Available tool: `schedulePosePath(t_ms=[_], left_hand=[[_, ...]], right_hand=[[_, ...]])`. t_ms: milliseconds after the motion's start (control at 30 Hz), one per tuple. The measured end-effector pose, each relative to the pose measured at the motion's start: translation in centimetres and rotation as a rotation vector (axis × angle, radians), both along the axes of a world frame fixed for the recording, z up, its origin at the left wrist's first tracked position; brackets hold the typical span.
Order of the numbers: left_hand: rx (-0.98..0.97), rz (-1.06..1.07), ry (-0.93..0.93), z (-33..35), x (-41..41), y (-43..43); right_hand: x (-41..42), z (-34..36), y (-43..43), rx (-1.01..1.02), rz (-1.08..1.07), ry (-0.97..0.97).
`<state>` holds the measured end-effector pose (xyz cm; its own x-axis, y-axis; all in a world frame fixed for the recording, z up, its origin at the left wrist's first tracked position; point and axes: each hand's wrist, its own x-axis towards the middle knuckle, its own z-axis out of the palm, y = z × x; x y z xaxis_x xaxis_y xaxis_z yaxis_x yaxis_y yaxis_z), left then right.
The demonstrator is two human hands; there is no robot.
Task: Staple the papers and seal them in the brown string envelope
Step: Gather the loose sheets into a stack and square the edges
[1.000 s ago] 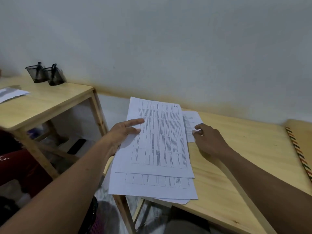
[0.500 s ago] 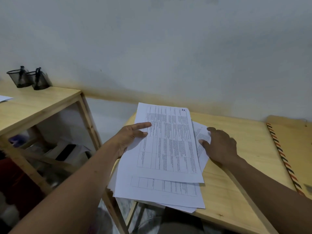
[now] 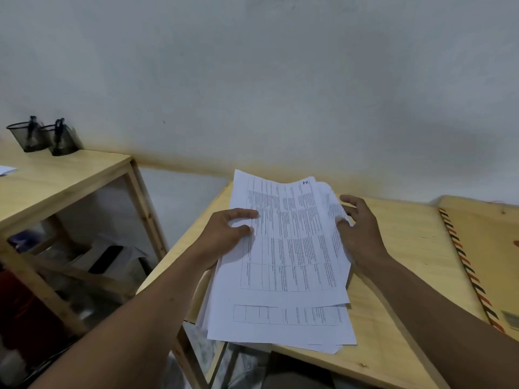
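near edge: papers point(image 3: 286, 262) lie fanned on the table's point(image 3: 407, 242) near-left corner, lower edges staggered, some overhanging the rim. thin white sheets, printed tables on top, right side curling up. left hand point(image 3: 227, 234) grips the left edge, thumb on top. right hand point(image 3: 362, 234) curls round the loose right-hand sheets. judged: still at squaring-up. no staple seen, no stapler in view. farther right, brown envelope point(image 3: 488, 248) lies flat, striped edge, well apart from the stack. stapling, loading and string closure all left.
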<state>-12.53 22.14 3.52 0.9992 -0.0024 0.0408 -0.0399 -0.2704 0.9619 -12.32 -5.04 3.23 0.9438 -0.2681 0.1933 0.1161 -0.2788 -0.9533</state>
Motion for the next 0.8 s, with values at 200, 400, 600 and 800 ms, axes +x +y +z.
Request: schedulePosePath(t_ms=[200,400,600,800], left_hand=[[-0.097,-0.028,0.017,0.1,0.1,-0.7],[-0.071,-0.023,0.028,-0.8,0.1,-2.0],[-0.045,0.01,0.036,-0.8,0.1,-2.4],[-0.309,-0.098,0.308,0.3,0.0,-2.9]], right_hand=[[0.2,1.8,0.0,0.284,-0.002,0.081],[-0.4,1.5,-0.4,0.312,0.121,0.16],[-0.9,0.9,-0.8,-0.037,0.236,0.11],[-1.3,2.5,-1.1,-0.134,0.307,0.048]])
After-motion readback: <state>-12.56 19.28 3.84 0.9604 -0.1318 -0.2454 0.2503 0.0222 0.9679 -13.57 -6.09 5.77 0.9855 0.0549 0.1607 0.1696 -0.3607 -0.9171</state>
